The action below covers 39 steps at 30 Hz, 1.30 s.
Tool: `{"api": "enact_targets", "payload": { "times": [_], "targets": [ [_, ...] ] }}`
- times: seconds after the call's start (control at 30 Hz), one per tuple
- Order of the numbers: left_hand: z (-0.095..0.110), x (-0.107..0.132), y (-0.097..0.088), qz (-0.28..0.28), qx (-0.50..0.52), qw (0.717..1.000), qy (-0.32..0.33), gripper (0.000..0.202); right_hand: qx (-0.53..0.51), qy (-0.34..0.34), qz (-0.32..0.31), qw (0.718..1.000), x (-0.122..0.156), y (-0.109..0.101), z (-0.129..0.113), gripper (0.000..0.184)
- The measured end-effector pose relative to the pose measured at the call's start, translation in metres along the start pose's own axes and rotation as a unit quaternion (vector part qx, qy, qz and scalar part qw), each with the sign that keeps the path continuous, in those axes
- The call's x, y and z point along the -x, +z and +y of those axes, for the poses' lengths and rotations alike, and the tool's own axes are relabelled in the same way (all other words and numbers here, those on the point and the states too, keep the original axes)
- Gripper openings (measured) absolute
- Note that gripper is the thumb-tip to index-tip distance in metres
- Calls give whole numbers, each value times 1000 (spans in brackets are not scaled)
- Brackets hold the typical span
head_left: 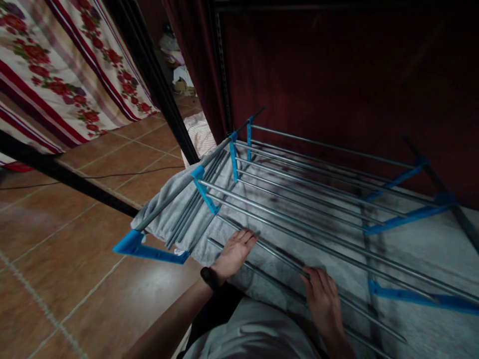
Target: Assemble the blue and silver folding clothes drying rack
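A folding drying rack [299, 199] with grey metal rods and blue plastic brackets lies flat on a grey cloth [430, 249] spread over a bed. My left hand [234, 254] rests flat on the cloth at the rack's near edge, fingers stretched out beside a thin rod. My right hand [324, 299] lies over the near rods, fingers forward and slightly spread, touching one rod. A dark band sits on my left wrist.
A dark red curtain [337, 75] hangs behind the rack. Black metal frame bars [157, 85] cross the left side. A floral red-and-white sheet [56, 70] hangs at the far left above a brown tiled floor [75, 259]. A cable runs across the tiles.
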<state>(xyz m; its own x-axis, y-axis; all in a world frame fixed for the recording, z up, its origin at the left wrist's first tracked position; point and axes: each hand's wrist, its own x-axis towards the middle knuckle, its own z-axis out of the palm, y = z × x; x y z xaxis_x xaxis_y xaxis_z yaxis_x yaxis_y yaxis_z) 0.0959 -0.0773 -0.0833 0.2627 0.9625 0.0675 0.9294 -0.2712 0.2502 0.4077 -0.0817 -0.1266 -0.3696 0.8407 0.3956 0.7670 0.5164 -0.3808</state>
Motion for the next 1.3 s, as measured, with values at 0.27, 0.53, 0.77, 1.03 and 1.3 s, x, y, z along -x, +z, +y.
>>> {"api": "enact_targets", "payload": {
  "times": [0.27,0.53,0.77,1.03,1.3],
  "targets": [
    [-15,-10,1,8,-6,1000,-3,44,14,-10,-24,1000,-15,2,-12,23],
    [-16,-14,-8,-15,3,1000,-19,45,42,-21,-9,999,-21,5,-13,23],
    [-18,-17,-10,-25,9,999,-23,45,49,-29,-5,998,-23,7,-10,19],
    [-19,-15,-9,-23,5,999,-25,43,48,-35,-12,998,-23,7,-10,21],
    [-31,-15,-5,8,-19,1000,-2,50,70,39,-1,997,-33,14,-20,18]
  ]
}}
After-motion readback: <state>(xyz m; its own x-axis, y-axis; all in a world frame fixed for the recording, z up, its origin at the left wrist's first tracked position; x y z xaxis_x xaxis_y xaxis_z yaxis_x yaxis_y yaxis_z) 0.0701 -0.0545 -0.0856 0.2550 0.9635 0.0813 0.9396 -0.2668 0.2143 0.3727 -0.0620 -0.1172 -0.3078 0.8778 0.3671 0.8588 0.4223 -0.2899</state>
